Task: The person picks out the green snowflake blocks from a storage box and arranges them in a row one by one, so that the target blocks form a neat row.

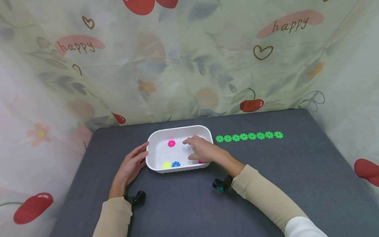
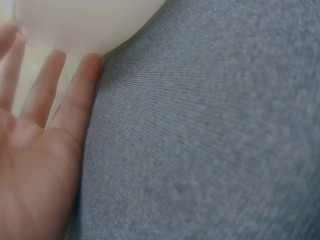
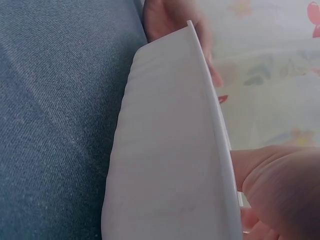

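A white plastic tub [image 1: 180, 131] holds several flower-shaped discs: a pink disc [image 1: 171, 143], a yellow disc [image 1: 167, 165] and a blue disc [image 1: 176, 164] among them. At its left end my left hand [image 1: 129, 169] touches the wall with extended fingers; in the left wrist view the fingertips meet the tub's side [image 2: 85, 25]. My right hand [image 1: 204, 149] reaches over the right rim into the tub, thumb and index finger apart. Under that hand a green disc [image 1: 194, 151] and another pink disc [image 1: 200, 162] are partly covered. The tub's wall [image 3: 165, 140] hides the right fingertips in the right wrist view.
Right of the tub, several green flower discs [image 1: 252, 136] lie in a row on the dark grey tabletop [image 1: 183, 204]. A printed curtain [image 1: 183, 65] hangs behind the table's back edge. Each wrist wears a black band, the right one [image 1: 222, 183] near the tub's front corner.
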Motion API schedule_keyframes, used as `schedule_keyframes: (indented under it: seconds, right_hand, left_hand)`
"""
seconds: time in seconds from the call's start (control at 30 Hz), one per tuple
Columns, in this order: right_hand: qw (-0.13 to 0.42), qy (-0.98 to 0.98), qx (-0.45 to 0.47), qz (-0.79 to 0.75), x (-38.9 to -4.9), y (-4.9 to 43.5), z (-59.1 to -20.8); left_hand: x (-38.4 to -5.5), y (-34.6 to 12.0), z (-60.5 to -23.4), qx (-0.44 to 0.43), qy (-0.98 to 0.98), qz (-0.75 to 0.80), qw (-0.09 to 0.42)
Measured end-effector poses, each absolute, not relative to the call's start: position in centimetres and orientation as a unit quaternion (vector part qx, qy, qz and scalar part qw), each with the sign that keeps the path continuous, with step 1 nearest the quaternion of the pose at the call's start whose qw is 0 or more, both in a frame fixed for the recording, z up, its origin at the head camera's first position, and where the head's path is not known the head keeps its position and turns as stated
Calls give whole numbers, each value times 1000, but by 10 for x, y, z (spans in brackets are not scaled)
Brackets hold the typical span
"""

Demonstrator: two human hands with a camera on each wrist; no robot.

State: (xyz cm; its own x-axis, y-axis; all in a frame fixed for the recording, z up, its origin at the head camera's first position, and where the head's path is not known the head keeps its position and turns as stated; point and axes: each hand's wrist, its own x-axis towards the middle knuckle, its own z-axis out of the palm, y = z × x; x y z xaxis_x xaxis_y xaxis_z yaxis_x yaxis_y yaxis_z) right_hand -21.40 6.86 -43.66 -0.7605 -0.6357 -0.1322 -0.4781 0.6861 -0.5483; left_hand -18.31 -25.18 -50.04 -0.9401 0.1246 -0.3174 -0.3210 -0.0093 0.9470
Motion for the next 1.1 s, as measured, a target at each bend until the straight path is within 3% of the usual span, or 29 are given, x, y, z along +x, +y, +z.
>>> schedule_keyframes:
  seconds: [0.5,0.87,1.1]
  right_hand:
    - [180,857,-339,-345,-224,56,-455]
    - [157,873,-254,-385,-229,52,-461]
    - [173,876,-215,-395,-232,50,-466]
  left_hand:
    - [-183,-251,-501,-78,682,709,158]
    - [-182,-250,-500,-76,680,713,154]
    - [-183,-252,-500,-84,676,717,149]
